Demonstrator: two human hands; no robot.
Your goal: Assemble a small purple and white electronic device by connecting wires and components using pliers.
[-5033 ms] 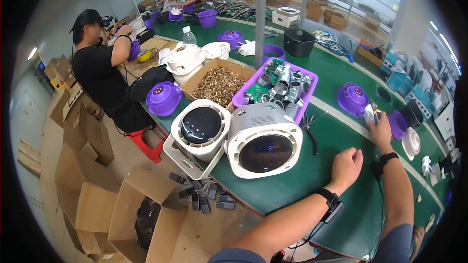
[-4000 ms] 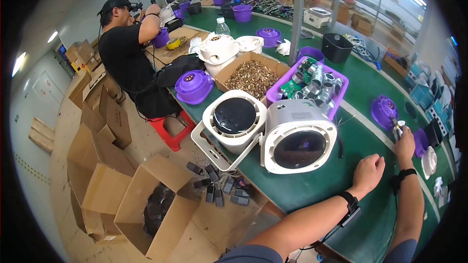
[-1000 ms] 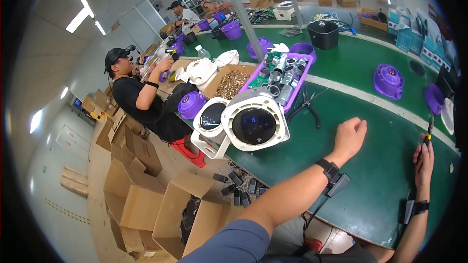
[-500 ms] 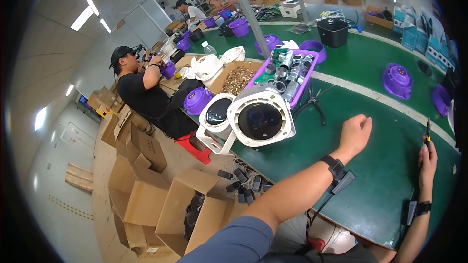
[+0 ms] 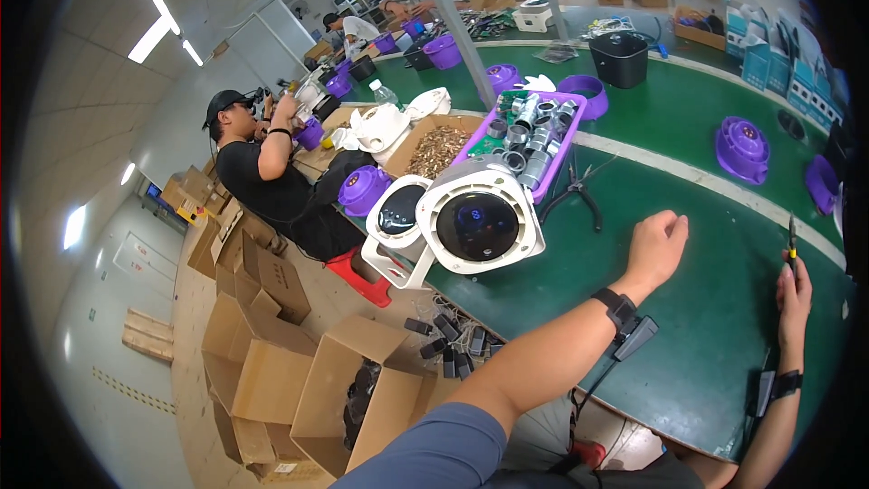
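My left hand [image 5: 658, 249] rests on the green tabletop in a loose fist, with nothing visible in it. At the right, my right hand [image 5: 794, 297] is closed round a slim pointed tool [image 5: 792, 242] with yellow and black on it; its tip points away from me and its exact kind is unclear. Left of my left hand stands a white appliance [image 5: 480, 222] with a round black face, on which a small blue display glows. A second white unit [image 5: 403, 210] sits against its left side. Open pliers [image 5: 577, 192] lie between my left hand and a purple basket [image 5: 573, 145].
The basket holds metal cylinders [image 5: 540, 138] and green circuit boards. Beside it is a cardboard box [image 5: 398, 161] of small metal parts. Purple housings [image 5: 742, 150] and a black bin [image 5: 619, 59] stand farther back. Cartons [image 5: 272, 380] fill the floor at left, near a seated co-worker [image 5: 249, 158].
The blue display on the white appliance now shows brighter. A co-worker at left has raised a hand. My hands hold nearly the same places.
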